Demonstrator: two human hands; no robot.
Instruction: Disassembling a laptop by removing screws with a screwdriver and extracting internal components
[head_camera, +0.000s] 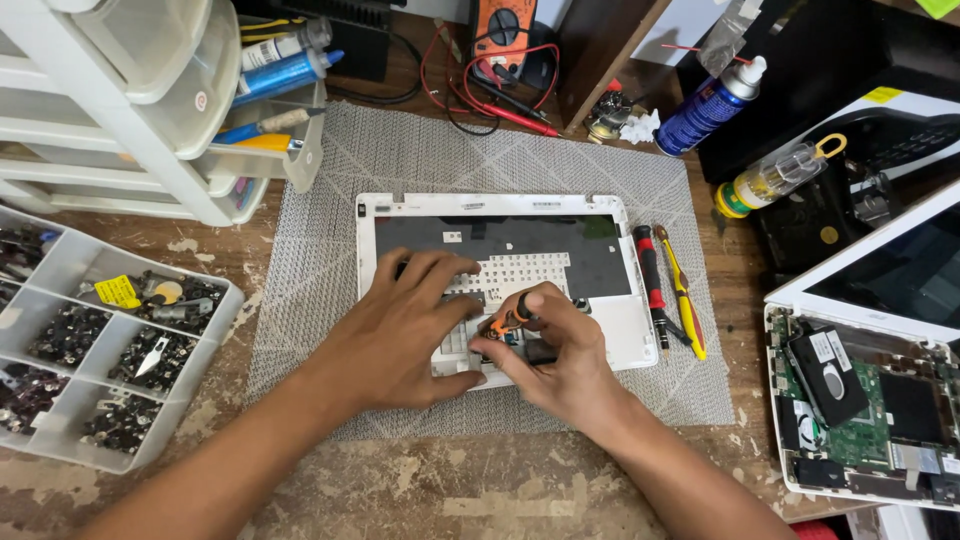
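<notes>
A white laptop top cover (610, 340) lies face down on a grey woven mat (320, 200), its black keyboard backing showing. My left hand (410, 325) rests flat on the cover's lower middle, fingers spread. My right hand (555, 355) grips a small orange-handled screwdriver (510, 318), whose tip points down at the cover between the two hands. The spot under the tip is hidden by my fingers.
A red-black screwdriver (650, 280) and a yellow pry tool (684, 295) lie at the cover's right. An open laptop base with a green board (870, 420) sits far right. A compartment tray of screws (110, 350) is left, plastic drawers (150, 110) upper left, a blue spray can (712, 105) and multimeter (505, 30) behind.
</notes>
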